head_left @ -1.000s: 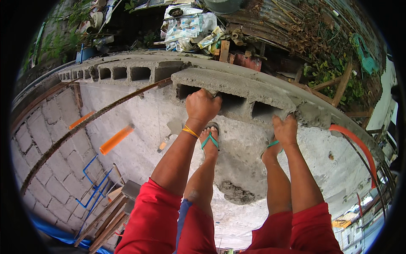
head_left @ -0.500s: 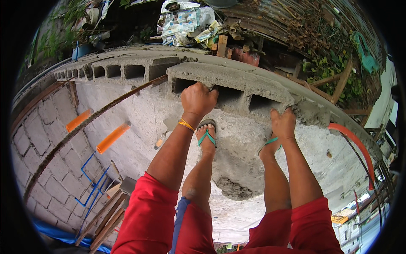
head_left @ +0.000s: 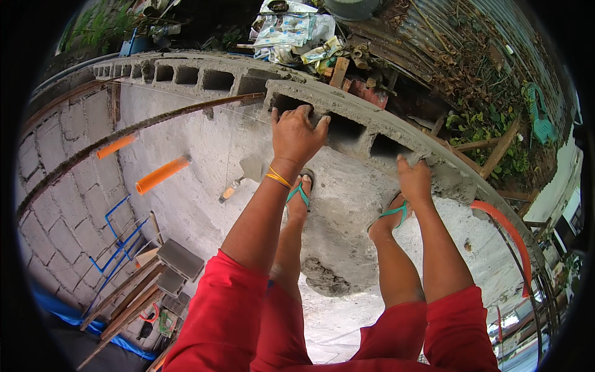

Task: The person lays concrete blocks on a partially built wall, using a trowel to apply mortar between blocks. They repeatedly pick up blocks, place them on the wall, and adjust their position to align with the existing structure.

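Observation:
A grey hollow concrete block (head_left: 365,116) lies on its side along the wall's top, its hollows facing me. My left hand (head_left: 299,135) is at the web between its left and middle hollows, thumb and fingers hooked round it. A yellow band circles that wrist. At the right end, my right hand (head_left: 414,178) grips the block by its lower front edge, the fingertips partly hidden. Rough mortar (head_left: 452,183) shows beside the block's right end. A trowel (head_left: 229,191) lies on the concrete surface near my left foot.
A rusty bar (head_left: 142,126) curves across the left, ending near the block. Several laid blocks (head_left: 218,80) continue leftward. Orange pipes (head_left: 162,175) and a red-orange tube (head_left: 511,232) stick out. A mortar lump (head_left: 326,277) lies between my legs. Debris and corrugated sheet (head_left: 427,37) lie beyond.
The view has shifted and turned slightly. My left hand's fingers have loosened from a tight fist and spread a little on the block. My right hand stays at the block's right end.

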`<control>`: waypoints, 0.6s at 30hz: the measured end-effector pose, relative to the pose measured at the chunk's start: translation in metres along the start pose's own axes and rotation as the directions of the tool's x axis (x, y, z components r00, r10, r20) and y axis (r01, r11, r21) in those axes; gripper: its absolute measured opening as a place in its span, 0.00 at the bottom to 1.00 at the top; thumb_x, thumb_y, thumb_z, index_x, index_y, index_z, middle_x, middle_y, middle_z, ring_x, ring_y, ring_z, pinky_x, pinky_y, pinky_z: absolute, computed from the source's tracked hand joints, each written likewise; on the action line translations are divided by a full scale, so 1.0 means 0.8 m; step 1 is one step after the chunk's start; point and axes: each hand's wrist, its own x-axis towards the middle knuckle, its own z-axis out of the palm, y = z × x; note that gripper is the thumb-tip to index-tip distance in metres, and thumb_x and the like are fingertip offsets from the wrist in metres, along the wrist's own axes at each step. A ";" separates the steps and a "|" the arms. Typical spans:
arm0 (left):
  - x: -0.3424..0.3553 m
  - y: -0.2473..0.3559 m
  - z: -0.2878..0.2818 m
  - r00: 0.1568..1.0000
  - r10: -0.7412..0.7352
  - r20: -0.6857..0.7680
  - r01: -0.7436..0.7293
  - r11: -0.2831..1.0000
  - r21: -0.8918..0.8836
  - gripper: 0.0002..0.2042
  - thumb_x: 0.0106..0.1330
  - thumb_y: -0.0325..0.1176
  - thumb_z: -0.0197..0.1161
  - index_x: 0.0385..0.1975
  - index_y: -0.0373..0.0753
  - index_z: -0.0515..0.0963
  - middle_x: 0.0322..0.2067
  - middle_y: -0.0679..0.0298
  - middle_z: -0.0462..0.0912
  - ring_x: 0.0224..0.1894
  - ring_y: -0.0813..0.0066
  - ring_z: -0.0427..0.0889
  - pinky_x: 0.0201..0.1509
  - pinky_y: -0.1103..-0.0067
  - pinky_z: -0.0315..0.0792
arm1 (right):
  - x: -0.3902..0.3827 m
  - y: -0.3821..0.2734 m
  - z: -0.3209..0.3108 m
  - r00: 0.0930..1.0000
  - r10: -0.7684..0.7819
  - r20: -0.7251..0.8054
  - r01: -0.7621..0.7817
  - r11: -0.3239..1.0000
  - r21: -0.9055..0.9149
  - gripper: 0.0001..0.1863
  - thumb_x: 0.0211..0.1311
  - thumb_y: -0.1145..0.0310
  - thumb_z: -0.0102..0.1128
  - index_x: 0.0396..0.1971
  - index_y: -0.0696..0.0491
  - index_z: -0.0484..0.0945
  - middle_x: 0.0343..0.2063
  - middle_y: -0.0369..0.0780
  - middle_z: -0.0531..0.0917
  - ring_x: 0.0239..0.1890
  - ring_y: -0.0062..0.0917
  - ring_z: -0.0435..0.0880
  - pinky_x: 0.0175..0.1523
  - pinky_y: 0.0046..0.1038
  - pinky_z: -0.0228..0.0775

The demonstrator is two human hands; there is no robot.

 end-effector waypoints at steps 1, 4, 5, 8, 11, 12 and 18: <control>-0.019 -0.006 -0.008 0.993 -0.071 -0.090 0.063 0.994 -0.094 0.21 0.58 0.47 0.68 0.41 0.35 0.79 0.35 0.51 0.83 0.45 0.54 0.80 0.55 0.65 0.71 | -0.001 -0.003 -0.008 0.999 0.017 0.038 -0.018 0.999 0.035 0.40 0.60 0.42 0.61 0.38 0.76 0.73 0.36 0.66 0.80 0.44 0.57 0.82 0.49 0.45 0.74; -0.060 -0.038 -0.036 0.834 -0.539 -0.112 0.457 0.792 -0.405 0.28 0.59 0.46 0.69 0.51 0.30 0.72 0.48 0.48 0.77 0.50 0.53 0.76 0.56 0.66 0.69 | 0.001 -0.013 -0.036 0.967 0.032 0.251 0.014 0.984 -0.178 0.51 0.58 0.32 0.56 0.47 0.78 0.72 0.46 0.68 0.77 0.54 0.55 0.79 0.55 0.43 0.72; -0.063 -0.050 -0.043 0.702 -0.710 0.053 0.604 0.554 -0.573 0.35 0.59 0.48 0.70 0.57 0.26 0.67 0.53 0.46 0.75 0.53 0.55 0.75 0.60 0.69 0.67 | 0.001 -0.015 -0.044 0.947 0.050 0.317 0.004 0.986 -0.167 0.53 0.57 0.30 0.55 0.49 0.78 0.70 0.48 0.68 0.76 0.56 0.54 0.77 0.57 0.43 0.71; -0.051 -0.078 -0.047 0.553 -0.724 0.413 0.692 0.122 -0.712 0.45 0.58 0.48 0.71 0.67 0.29 0.55 0.64 0.45 0.64 0.65 0.51 0.63 0.66 0.61 0.61 | 0.010 -0.018 -0.063 0.895 0.019 0.447 0.052 0.988 -0.147 0.58 0.56 0.26 0.53 0.55 0.77 0.68 0.54 0.68 0.73 0.61 0.53 0.73 0.63 0.42 0.66; -0.024 -0.087 -0.012 0.585 -0.591 0.555 0.619 -0.118 -0.777 0.48 0.58 0.49 0.71 0.72 0.35 0.49 0.70 0.48 0.54 0.71 0.48 0.53 0.70 0.52 0.53 | 0.019 -0.013 -0.071 0.854 0.008 0.520 0.112 0.973 -0.199 0.58 0.55 0.26 0.52 0.55 0.76 0.69 0.55 0.66 0.74 0.62 0.53 0.73 0.64 0.41 0.64; -0.020 -0.088 0.003 0.596 -0.577 0.559 0.581 -0.170 -0.796 0.47 0.59 0.50 0.70 0.72 0.38 0.50 0.71 0.50 0.51 0.72 0.47 0.51 0.71 0.51 0.49 | 0.020 -0.012 -0.071 0.833 0.019 0.553 0.116 0.971 -0.207 0.58 0.55 0.26 0.52 0.55 0.76 0.69 0.55 0.66 0.74 0.62 0.53 0.73 0.64 0.41 0.65; -0.013 -0.100 0.034 0.738 -0.483 0.471 0.413 -0.229 -0.882 0.27 0.64 0.31 0.64 0.60 0.47 0.60 0.59 0.61 0.69 0.61 0.54 0.68 0.66 0.45 0.55 | 0.011 -0.019 -0.081 0.853 -0.069 0.517 0.237 0.934 -0.268 0.54 0.57 0.26 0.49 0.47 0.75 0.76 0.47 0.63 0.80 0.52 0.49 0.81 0.56 0.42 0.70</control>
